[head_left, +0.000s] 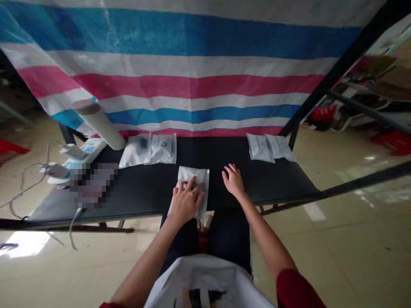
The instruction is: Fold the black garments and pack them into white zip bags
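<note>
Observed at lower centre of frame: white plastic pouch (189,174) on black table (272,184), under left hand (188,201), spread and pressing down, no pinch. Right hand (234,182) spread, fingertips on bare tabletop, just beside pouch, holding nothing. Noted further: two paired pouches (147,149) at upper left of table, two more pouches (269,147) at upper right
</note>
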The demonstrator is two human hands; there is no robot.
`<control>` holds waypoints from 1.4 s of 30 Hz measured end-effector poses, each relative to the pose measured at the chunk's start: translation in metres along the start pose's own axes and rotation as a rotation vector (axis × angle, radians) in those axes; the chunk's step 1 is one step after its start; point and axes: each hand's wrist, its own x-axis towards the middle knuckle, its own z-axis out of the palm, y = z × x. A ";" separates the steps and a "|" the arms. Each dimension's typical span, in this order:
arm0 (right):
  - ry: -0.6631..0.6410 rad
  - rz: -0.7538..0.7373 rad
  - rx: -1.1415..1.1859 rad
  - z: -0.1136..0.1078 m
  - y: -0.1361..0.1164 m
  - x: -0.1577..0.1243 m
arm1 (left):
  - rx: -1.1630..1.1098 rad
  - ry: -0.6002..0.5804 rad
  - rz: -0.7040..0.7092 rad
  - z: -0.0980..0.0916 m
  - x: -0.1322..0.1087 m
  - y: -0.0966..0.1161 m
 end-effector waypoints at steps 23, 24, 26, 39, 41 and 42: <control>-0.333 0.194 0.110 0.000 -0.068 0.040 | -0.453 -0.009 -0.146 0.055 0.148 -0.017; -0.327 0.203 0.158 -0.003 -0.068 0.032 | -0.473 0.008 -0.146 0.054 0.149 -0.018; -0.301 0.220 0.270 -0.009 -0.065 0.005 | -0.504 0.032 -0.140 0.051 0.153 -0.019; -0.220 0.500 0.891 -0.044 -0.049 -0.106 | -0.389 0.158 0.042 0.024 0.144 0.007; -0.229 0.487 0.935 -0.043 -0.045 -0.093 | -0.334 0.251 0.062 0.017 0.121 0.006; -0.249 0.466 0.942 -0.042 -0.043 -0.085 | -0.329 0.271 0.067 0.016 0.109 0.004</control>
